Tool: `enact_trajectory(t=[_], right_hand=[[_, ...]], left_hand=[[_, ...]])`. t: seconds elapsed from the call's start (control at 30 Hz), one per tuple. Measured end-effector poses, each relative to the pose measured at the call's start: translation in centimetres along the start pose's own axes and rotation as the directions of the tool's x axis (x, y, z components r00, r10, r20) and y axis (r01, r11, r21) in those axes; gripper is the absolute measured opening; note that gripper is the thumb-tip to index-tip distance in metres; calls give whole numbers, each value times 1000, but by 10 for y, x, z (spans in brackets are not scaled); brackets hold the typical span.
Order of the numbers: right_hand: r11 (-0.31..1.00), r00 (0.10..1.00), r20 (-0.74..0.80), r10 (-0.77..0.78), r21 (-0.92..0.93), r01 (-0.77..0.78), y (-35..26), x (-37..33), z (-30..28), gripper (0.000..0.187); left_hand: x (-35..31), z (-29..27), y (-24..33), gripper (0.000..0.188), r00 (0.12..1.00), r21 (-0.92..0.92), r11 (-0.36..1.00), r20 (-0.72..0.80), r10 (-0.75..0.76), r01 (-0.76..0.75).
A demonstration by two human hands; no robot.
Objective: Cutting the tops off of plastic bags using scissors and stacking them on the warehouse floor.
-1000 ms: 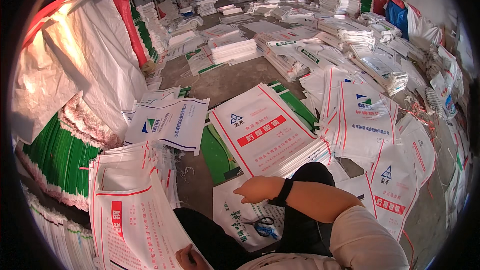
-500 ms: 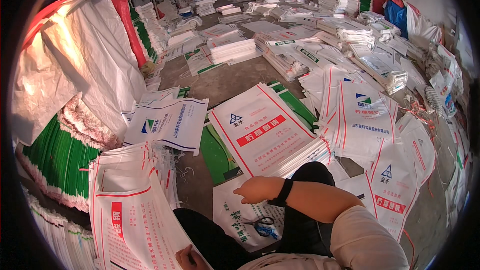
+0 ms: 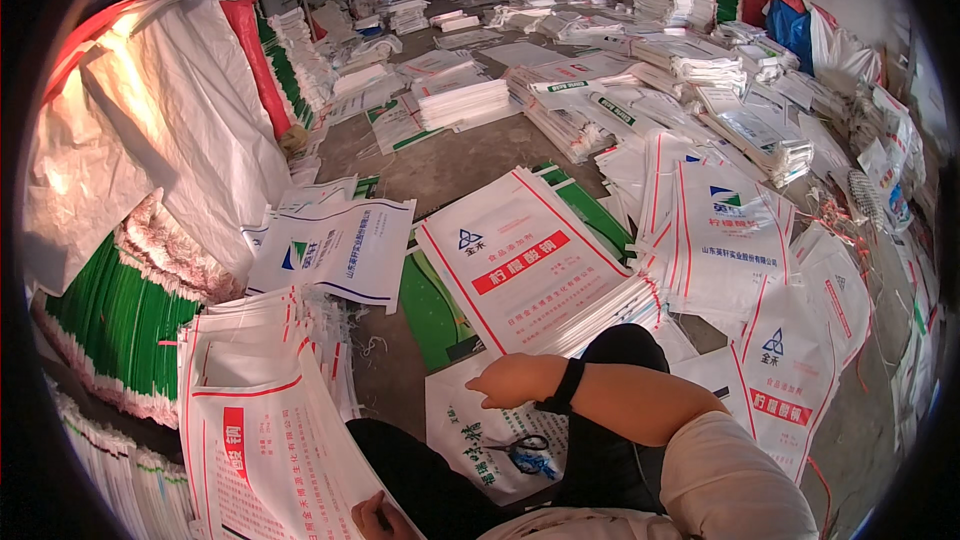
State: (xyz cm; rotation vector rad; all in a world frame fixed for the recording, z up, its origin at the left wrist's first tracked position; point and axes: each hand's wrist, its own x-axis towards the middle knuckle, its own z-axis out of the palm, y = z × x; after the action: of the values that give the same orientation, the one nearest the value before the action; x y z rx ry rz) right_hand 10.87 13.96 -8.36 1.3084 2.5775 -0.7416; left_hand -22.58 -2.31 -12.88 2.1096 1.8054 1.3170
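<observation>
At the lower edge, my left hand (image 3: 378, 517) is closed on the edge of a white woven sack (image 3: 285, 450) with red borders and red print. My right hand (image 3: 515, 380), with a black band on its wrist, lies just below the near edge of a stack of similar white sacks (image 3: 530, 260). Its fingers point left, apart, with nothing seen in them; contact with the stack is unclear. Below that hand, black-handled scissors (image 3: 528, 445) lie with a small blue item (image 3: 537, 464) on a white sack with green print (image 3: 455, 420), between my legs.
Green sacks (image 3: 430, 305) lie under the middle stack. A white sack with blue print (image 3: 335, 250) lies left of it, and loose red-lined sacks (image 3: 725, 240) spread to its right. Bundled green sacks (image 3: 125, 320) stand at the left. Further stacks (image 3: 460, 95) cover the floor behind.
Hardly anything differs. The sack at my left hand has shifted very slightly; my right hand stays in the same place.
</observation>
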Motion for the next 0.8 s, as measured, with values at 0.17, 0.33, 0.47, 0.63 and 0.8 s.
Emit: enact_trajectory(t=[0.17,0.33,0.47,0.63,0.8], right_hand=[[1000,1000,-6,-8,-8,8,-2,1,-1,52],[1000,1000,12,-4,-17,4,-2,2,-2,51],[1000,1000,4,-14,-10,14,0,2,1,51],[1000,1000,1,-21,-2,21,0,3,3,53],[1000,1000,8,-21,-3,21,-1,6,3,53]], left_hand=[[-1,-1,0,18,1000,0,1000,-2,-12,12],[0,-1,0,18,1000,-3,1000,0,-24,24],[0,-1,3,18,999,-11,999,-11,-34,34],[0,0,2,18,1000,-9,1000,-23,-11,11],[1,-2,3,17,999,5,1000,-8,-31,31]])
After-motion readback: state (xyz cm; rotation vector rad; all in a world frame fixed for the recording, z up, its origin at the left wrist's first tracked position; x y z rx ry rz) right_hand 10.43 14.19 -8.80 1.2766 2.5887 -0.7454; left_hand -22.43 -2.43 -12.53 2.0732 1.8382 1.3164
